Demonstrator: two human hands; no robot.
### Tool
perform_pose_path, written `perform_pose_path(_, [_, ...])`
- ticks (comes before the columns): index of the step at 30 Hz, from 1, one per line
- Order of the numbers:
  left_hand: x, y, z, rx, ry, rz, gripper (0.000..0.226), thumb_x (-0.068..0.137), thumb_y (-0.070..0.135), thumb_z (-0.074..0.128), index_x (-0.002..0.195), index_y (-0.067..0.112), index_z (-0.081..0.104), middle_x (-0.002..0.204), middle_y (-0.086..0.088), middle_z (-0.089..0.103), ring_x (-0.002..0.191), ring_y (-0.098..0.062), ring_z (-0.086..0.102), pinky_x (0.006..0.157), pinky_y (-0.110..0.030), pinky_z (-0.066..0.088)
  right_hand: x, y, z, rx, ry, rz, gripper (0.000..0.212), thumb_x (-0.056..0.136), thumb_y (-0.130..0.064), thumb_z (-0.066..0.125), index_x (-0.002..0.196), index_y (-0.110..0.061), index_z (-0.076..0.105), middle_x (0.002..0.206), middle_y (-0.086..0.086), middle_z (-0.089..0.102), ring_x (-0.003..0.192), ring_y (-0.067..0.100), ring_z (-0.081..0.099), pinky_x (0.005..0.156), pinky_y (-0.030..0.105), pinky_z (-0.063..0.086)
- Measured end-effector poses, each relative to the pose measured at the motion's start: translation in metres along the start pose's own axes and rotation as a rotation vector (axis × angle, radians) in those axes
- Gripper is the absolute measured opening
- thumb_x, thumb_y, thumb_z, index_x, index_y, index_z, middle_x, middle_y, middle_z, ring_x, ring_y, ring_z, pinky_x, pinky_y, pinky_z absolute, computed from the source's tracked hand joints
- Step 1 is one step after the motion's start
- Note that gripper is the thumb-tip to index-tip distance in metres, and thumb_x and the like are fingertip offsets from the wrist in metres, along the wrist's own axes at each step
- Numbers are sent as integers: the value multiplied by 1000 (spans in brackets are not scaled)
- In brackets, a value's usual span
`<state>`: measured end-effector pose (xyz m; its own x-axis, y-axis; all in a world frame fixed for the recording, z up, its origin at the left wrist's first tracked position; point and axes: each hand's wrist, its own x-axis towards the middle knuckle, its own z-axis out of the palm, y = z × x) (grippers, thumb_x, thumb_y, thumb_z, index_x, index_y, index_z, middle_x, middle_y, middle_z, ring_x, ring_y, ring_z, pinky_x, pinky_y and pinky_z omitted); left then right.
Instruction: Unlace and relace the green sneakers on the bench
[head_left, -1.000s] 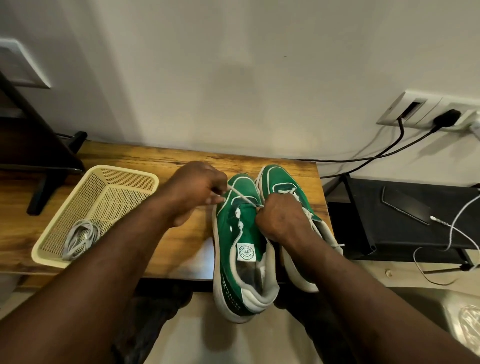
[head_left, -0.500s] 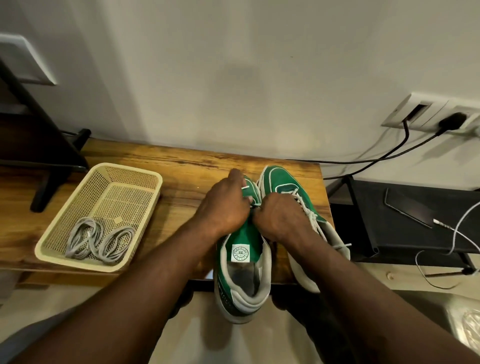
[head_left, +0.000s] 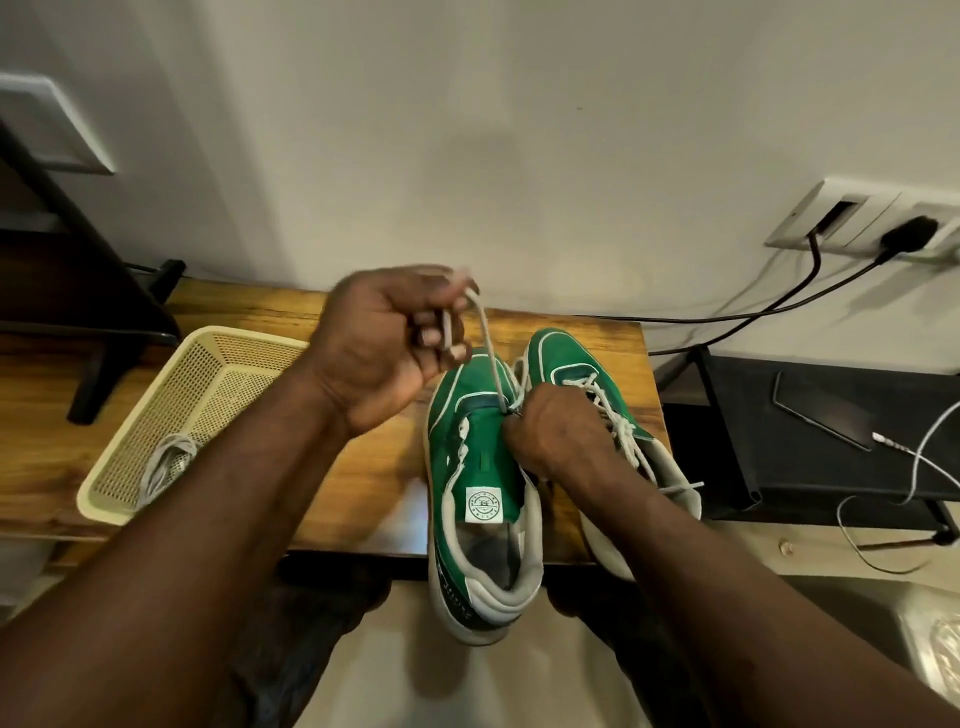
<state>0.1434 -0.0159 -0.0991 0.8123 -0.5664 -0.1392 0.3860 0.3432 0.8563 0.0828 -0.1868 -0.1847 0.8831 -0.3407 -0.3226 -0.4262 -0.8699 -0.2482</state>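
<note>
While the left hand (head_left: 379, 348) hangs raised above the bench (head_left: 384, 467), its fingers are curled tight round the free end of a pale lace (head_left: 491, 358). That lace runs taut and steep from the fist down to an eyelet right at the right hand (head_left: 556, 431). The right hand sits low on the unlaced sneaker (head_left: 467, 467), knuckles up and fingers tucked under at the eyelet row. I cannot tell whether they pinch the lace or only steady the shoe.

The unlaced sneaker lies just below and inside of the left hand, toe to the wall, heel hanging off the bench edge toward the person. So any pull goes along the lace, up and away from the right hand, which is the nearer one to the eyelets.

The laced sneaker (head_left: 550, 358) lies parallel, touching it, partly under the right wrist, and crowds that side. Out beyond the left forearm sits a cream basket (head_left: 234, 332) holding a grey coil (head_left: 166, 457). Beyond the right hand stands a black stand (head_left: 779, 467) with a phone (head_left: 826, 410).
</note>
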Motion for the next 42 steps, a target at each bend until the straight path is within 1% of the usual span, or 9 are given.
perform_pose_path(3, [-5, 16, -7, -313, -190, 72, 21, 99, 19, 53, 78, 15, 56, 73, 4, 38, 66, -11, 37, 77, -31, 41, -2, -3, 0, 16, 8, -6, 28, 99, -35, 63, 80, -14, 60, 80, 4, 64, 71, 19, 62, 66, 32, 54])
perform_pose_path(7, [1, -7, -1, -87, 49, 74, 16, 99, 18, 56, 84, 14, 59, 87, -2, 67, 91, -19, 66, 96, -40, 49, -3, -2, -1, 20, 11, -6, 35, 98, -34, 63, 70, -16, 52, 77, 3, 61, 69, 18, 59, 62, 29, 48])
perform_pose_path(10, [10, -25, 7, -89, 177, -78, 24, 108, 20, 50, 87, 11, 58, 78, -8, 61, 62, -19, 62, 72, -38, 59, -3, -1, 1, -2, 24, -19, 35, 97, -35, 61, 70, -16, 52, 76, 4, 61, 66, 18, 58, 61, 29, 46])
perform_pose_path(18, [15, -81, 1, 1570, 210, -218, 29, 96, 56, 64, 103, 28, 65, 101, -1, 67, 90, -24, 62, 72, -35, 47, 0, -2, 1, -33, 4, -55, 34, 100, -38, 57, 74, -15, 56, 74, 4, 59, 68, 19, 59, 61, 29, 46])
perform_pose_path(24, [15, -94, 8, 1845, 153, -258, 33, 97, 33, 68, 127, 20, 68, 125, -9, 55, 103, -30, 63, 71, -38, 46, 3, -1, 4, -24, -6, -32, 36, 96, -36, 59, 67, -17, 52, 69, 1, 55, 65, 18, 57, 56, 28, 41])
perform_pose_path(30, [27, -82, 5, 1517, 84, -311, 23, 103, 30, 60, 101, 11, 72, 117, -13, 69, 90, -25, 61, 73, -32, 43, 5, 2, 5, -35, -2, -40, 37, 100, -33, 58, 68, -15, 53, 67, 2, 52, 63, 17, 53, 51, 27, 35])
perform_pose_path(38, [-15, 3, 11, -60, -552, -218, 17, 100, 11, 56, 97, -5, 60, 92, -10, 64, 45, 0, 25, 39, -15, 20, 7, 3, 5, 51, 3, -26, 29, 100, -31, 58, 76, -15, 54, 71, 0, 52, 58, 7, 43, 48, 22, 29])
perform_pose_path(40, [-9, 0, 4, -19, -489, -301, 18, 97, 14, 60, 85, 2, 58, 90, -16, 65, 42, 0, 24, 37, -15, 21, 4, 3, 2, 64, -11, -13, 33, 101, -29, 58, 72, -15, 50, 69, -2, 48, 59, 9, 45, 50, 24, 31])
perform_pose_path(42, [-1, -12, 3, 580, -200, -277, 23, 99, 24, 67, 83, 8, 60, 77, -11, 63, 41, -4, 40, 38, -17, 29, 3, 2, 2, 68, -10, -20, 35, 101, -31, 59, 70, -14, 51, 69, 0, 50, 59, 11, 48, 50, 25, 32])
